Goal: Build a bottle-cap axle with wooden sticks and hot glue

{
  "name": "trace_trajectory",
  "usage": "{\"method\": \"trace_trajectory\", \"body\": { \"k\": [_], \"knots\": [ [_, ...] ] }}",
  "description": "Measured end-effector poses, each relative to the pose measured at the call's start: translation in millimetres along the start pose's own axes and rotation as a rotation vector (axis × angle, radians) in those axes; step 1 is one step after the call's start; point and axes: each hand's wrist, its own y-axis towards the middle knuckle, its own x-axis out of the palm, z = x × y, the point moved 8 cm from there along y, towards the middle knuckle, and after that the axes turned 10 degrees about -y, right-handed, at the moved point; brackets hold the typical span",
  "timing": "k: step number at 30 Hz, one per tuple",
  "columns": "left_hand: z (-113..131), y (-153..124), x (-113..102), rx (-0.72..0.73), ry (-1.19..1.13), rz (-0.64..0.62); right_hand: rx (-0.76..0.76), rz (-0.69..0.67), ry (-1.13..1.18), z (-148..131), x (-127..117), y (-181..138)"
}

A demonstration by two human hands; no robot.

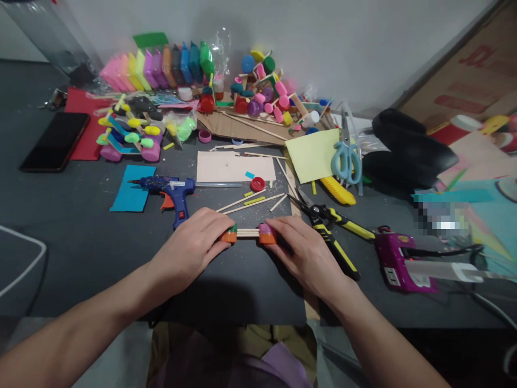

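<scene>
A small piece made of bottle caps and pale wooden sticks [247,233] spans the gap between my hands, low over the desk. My left hand [197,245] pinches its left end, where a green cap and an orange cap [229,235] show. At the other end, my right hand [305,250] is closed around a purple cap and an orange cap [267,236]. The sticks run level from one pair of caps to the other. Just left of my left hand lies a blue hot glue gun [180,188]. Yellow-and-black pliers [319,213] lie close to my right hand.
Loose sticks [256,201], a red cap [257,184] and a white card [226,166] lie ahead. Light-blue scissors [346,156] and a yellow cutter [338,191] are at right, near a purple power socket [398,261]. A phone [54,141] lies far left. Cap-and-stick models [131,132] stand behind.
</scene>
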Motion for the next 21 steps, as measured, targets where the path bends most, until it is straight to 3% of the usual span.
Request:
{"method": "trace_trajectory", "body": {
  "k": [21],
  "knots": [
    [0.8,0.6,-0.6,0.004,-0.001,0.012,-0.011,0.006,-0.004,-1.0,0.4,-0.1]
  ]
}}
